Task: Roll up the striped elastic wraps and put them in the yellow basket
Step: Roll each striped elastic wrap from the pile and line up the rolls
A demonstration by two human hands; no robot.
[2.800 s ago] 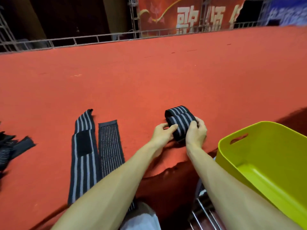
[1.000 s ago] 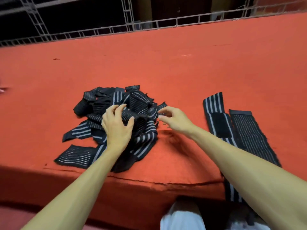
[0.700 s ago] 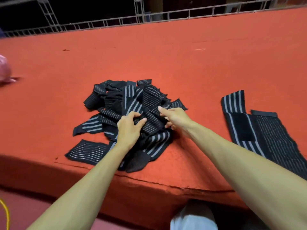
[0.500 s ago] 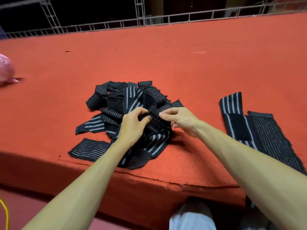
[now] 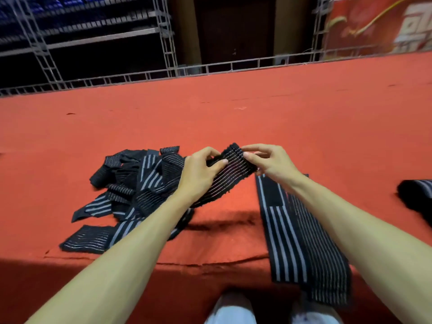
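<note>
A black wrap with thin white stripes (image 5: 230, 170) is lifted off the red surface, its free end held between both hands. My left hand (image 5: 201, 170) pinches it from the left, my right hand (image 5: 268, 161) pinches its end from the right. Its lower part trails back down to a tangled pile of striped wraps (image 5: 138, 183) on the left. Two more wraps (image 5: 301, 239) lie flat side by side under my right forearm and hang over the front edge. A rolled wrap (image 5: 418, 195) sits at the far right. The yellow basket is out of view.
The red carpeted platform (image 5: 233, 118) stretches far back to a metal truss rail (image 5: 210, 69). Its front edge (image 5: 210, 263) runs just below the pile. My shoes (image 5: 231, 309) show at the bottom.
Both hands were digging into the pile; they have now pulled one wrap up and to the right, out of it. The view has swung right, bringing the rolled wrap into sight.
</note>
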